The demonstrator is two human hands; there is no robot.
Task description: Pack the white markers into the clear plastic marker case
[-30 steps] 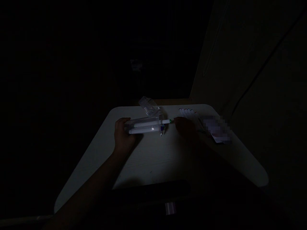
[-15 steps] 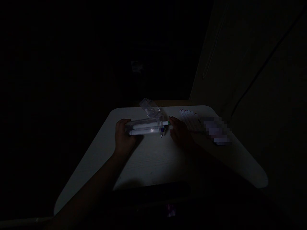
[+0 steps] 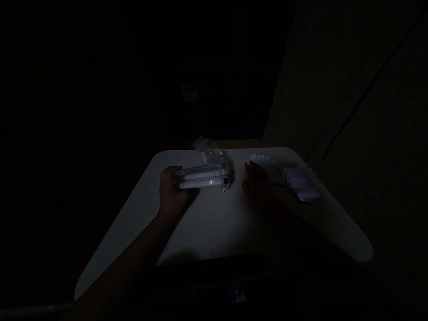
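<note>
My left hand (image 3: 171,189) is wrapped round the closed end of a clear plastic case (image 3: 197,169), which lies on its side with its mouth to the right. Inside it are white markers (image 3: 200,182), their green and blue ends showing at the mouth. A clear hinged lid (image 3: 209,149) hangs open on the far side. My right hand (image 3: 258,183) is to the right of the case, apart from it, fingers spread with nothing seen between them. Just beyond that hand lies a row of several white markers (image 3: 262,159) with reddish and dark ends.
A pale table (image 3: 207,223) with rounded corners carries everything. At its right lies a blurred-out flat object (image 3: 301,180). A wall with a dark cable (image 3: 354,109) rises on the right. The room is very dark.
The green-ended marker that stuck out of the case now sits further in, level with the others. My right hand has drawn back to the right, towards the row of markers. My left hand has stayed.
</note>
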